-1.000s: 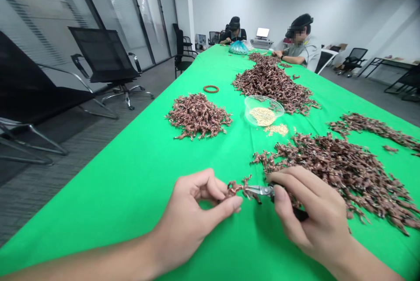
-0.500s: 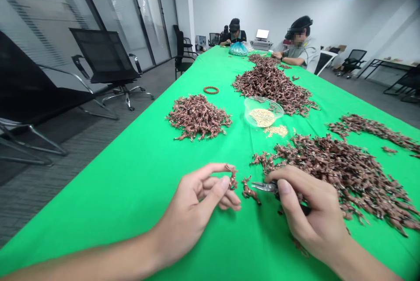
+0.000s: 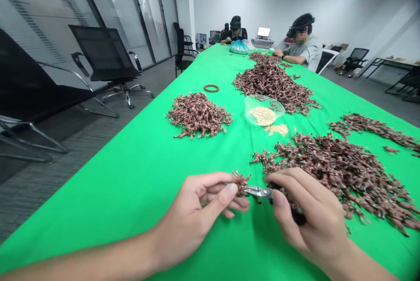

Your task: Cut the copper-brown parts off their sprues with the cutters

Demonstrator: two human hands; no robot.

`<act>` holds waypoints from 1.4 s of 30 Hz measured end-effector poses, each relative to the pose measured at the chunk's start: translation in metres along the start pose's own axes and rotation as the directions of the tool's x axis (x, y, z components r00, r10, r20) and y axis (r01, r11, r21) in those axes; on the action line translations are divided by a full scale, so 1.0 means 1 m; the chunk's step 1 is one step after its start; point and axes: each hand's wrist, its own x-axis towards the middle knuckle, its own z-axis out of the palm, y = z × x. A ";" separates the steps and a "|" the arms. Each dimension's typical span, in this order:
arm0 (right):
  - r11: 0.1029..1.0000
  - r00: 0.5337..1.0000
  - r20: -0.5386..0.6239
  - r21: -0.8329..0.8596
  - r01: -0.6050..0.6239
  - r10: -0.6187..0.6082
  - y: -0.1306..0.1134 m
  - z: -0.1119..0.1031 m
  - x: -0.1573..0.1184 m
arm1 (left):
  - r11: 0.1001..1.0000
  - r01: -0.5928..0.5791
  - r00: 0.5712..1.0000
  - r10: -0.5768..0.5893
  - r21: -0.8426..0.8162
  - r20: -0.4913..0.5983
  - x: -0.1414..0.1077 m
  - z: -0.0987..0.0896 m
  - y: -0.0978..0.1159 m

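One copper-brown cluster (image 3: 241,182) is pinched in the closed left hand (image 3: 200,217), while pliers (image 3: 257,192) gripped in the right hand (image 3: 311,213) touch it, beside a heaped copper-brown pile (image 3: 341,176) on the green bench (image 3: 131,193).

Left hand (image 3: 197,215) pinches a copper-coloured sprig (image 3: 241,182); right hand (image 3: 311,215) grips pliers (image 3: 257,192).

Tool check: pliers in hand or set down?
In hand: the right hand grips the pliers by their dark handles, tips pointing at the brown cluster held in the left hand.
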 end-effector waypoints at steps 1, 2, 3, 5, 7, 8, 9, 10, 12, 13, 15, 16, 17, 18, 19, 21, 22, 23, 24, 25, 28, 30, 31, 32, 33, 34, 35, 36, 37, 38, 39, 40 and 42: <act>0.999 1.000 -0.004 -0.032 0.020 -0.020 0.000 -0.001 -0.001 | 1.000 0.006 1.000 -0.006 -0.005 -0.002 0.000 0.000 0.000; 0.997 0.999 -0.007 -0.062 0.040 -0.041 0.000 -0.001 -0.001 | 1.000 0.012 1.000 -0.012 -0.009 -0.004 -0.001 0.000 0.000; 0.994 0.998 -0.007 -0.086 0.060 -0.061 0.001 -0.002 -0.001 | 1.000 0.016 1.000 -0.016 -0.011 -0.006 -0.001 0.000 0.000; 0.988 0.996 -0.010 -0.126 0.091 -0.093 0.001 -0.002 -0.002 | 1.000 0.022 1.000 -0.022 -0.010 -0.004 -0.001 0.001 0.000; 0.983 0.994 -0.005 -0.152 0.106 -0.108 0.001 -0.002 -0.003 | 1.000 0.026 1.000 -0.026 -0.004 -0.007 -0.002 0.002 0.002; 0.981 0.994 0.002 -0.160 0.108 -0.109 0.001 -0.002 -0.003 | 1.000 0.030 1.000 -0.030 0.000 -0.009 -0.002 0.002 0.002; 0.980 0.994 0.011 -0.166 0.110 -0.109 0.001 -0.002 -0.004 | 0.999 0.035 0.999 -0.035 0.004 -0.010 -0.002 0.003 0.003; 0.979 0.994 0.019 -0.171 0.111 -0.110 0.001 -0.003 -0.004 | 0.999 0.038 0.999 -0.038 0.005 -0.011 -0.001 0.003 0.004; 0.975 0.993 0.028 -0.188 0.118 -0.114 0.002 -0.003 -0.005 | 0.999 0.039 0.999 -0.039 0.003 -0.007 -0.001 0.003 0.005; 0.973 0.992 0.031 -0.198 0.122 -0.119 0.002 -0.003 -0.005 | 0.999 0.037 0.999 -0.037 0.003 -0.004 -0.001 0.003 0.005; 0.970 0.992 0.032 -0.209 0.123 -0.119 0.001 -0.003 -0.005 | 0.999 0.034 0.999 -0.034 0.009 0.003 0.000 0.003 0.006; 0.973 0.993 0.031 -0.202 0.114 -0.110 0.000 -0.002 -0.005 | 0.999 0.038 0.999 -0.038 0.014 0.006 0.000 0.002 0.006; 0.979 0.995 0.032 -0.181 0.095 -0.091 0.000 -0.002 -0.004 | 0.999 0.042 0.999 -0.043 0.018 0.012 -0.001 0.002 0.007; 0.988 0.998 0.036 -0.143 0.064 -0.059 -0.001 -0.001 -0.004 | 0.999 0.049 0.999 -0.049 0.019 0.019 -0.001 0.001 0.007; 0.996 0.999 0.045 -0.091 0.020 -0.016 -0.002 0.000 -0.003 | 0.998 0.055 0.998 -0.056 0.017 0.027 -0.001 0.001 0.007; 0.996 0.994 0.074 0.029 -0.084 0.082 -0.003 0.002 -0.002 | 0.998 0.066 0.997 -0.066 0.001 0.040 -0.001 0.000 0.008; 0.988 0.988 0.092 0.082 -0.132 0.124 -0.003 0.002 -0.002 | 0.997 0.073 0.996 -0.072 -0.015 0.049 0.000 0.000 0.009; 0.978 0.982 0.109 0.123 -0.168 0.155 -0.004 0.003 -0.001 | 0.995 0.087 0.995 -0.085 -0.038 0.061 0.000 -0.001 0.010; 0.970 0.977 0.123 0.150 -0.193 0.175 -0.004 0.003 0.000 | 0.991 0.110 0.992 -0.105 -0.071 0.075 0.001 -0.001 0.011; 0.964 0.973 0.134 0.168 -0.208 0.186 -0.004 0.003 0.000 | 0.983 0.141 0.987 -0.130 -0.114 0.094 0.002 -0.001 0.013; 0.958 0.971 0.144 0.189 -0.217 0.192 -0.006 0.002 0.002 | 0.927 0.265 0.960 -0.228 -0.264 0.163 0.004 -0.001 0.018; 0.959 0.974 0.134 0.195 -0.207 0.183 -0.008 0.001 0.003 | 0.879 0.336 0.936 -0.274 -0.337 0.220 0.004 -0.001 0.019; 0.960 0.976 0.128 0.198 -0.199 0.176 -0.009 0.001 0.003 | 0.858 0.366 0.924 -0.289 -0.361 0.250 0.003 0.000 0.019; 0.961 0.978 0.123 0.201 -0.192 0.170 -0.009 0.001 0.003 | 0.838 0.389 0.913 -0.298 -0.382 0.277 0.003 0.000 0.019; 0.962 0.979 0.121 0.203 -0.184 0.162 -0.010 0.001 0.003 | 0.822 0.403 0.907 -0.300 -0.402 0.297 0.003 0.000 0.018; 0.962 0.980 0.123 0.204 -0.182 0.159 -0.010 0.002 0.003 | 0.809 0.408 0.905 -0.297 -0.423 0.306 0.003 0.000 0.017; 0.961 0.979 0.127 0.205 -0.186 0.162 -0.010 0.002 0.003 | 0.798 0.406 0.907 -0.291 -0.445 0.306 0.003 0.000 0.016; 0.959 0.976 0.135 0.204 -0.195 0.169 -0.010 0.002 0.003 | 0.791 0.397 0.912 -0.283 -0.466 0.297 0.004 0.000 0.015; 0.957 0.973 0.145 0.204 -0.206 0.179 -0.010 0.002 0.003 | 0.785 0.386 0.918 -0.276 -0.484 0.285 0.004 0.000 0.015; 0.954 0.970 0.152 0.204 -0.219 0.190 -0.009 0.002 0.003 | 0.781 0.378 0.923 -0.272 -0.498 0.273 0.004 -0.001 0.014; 0.951 0.967 0.156 0.204 -0.230 0.201 -0.009 0.003 0.004 | 0.778 0.374 0.925 -0.274 -0.505 0.263 0.005 -0.001 0.014; 0.949 0.965 0.156 0.205 -0.240 0.210 -0.008 0.003 0.004 | 0.776 0.377 0.924 -0.279 -0.505 0.261 0.005 -0.001 0.014; 0.945 0.963 0.154 0.210 -0.249 0.220 -0.008 0.003 0.005 | 0.774 0.388 0.920 -0.293 -0.500 0.260 0.005 -0.001 0.014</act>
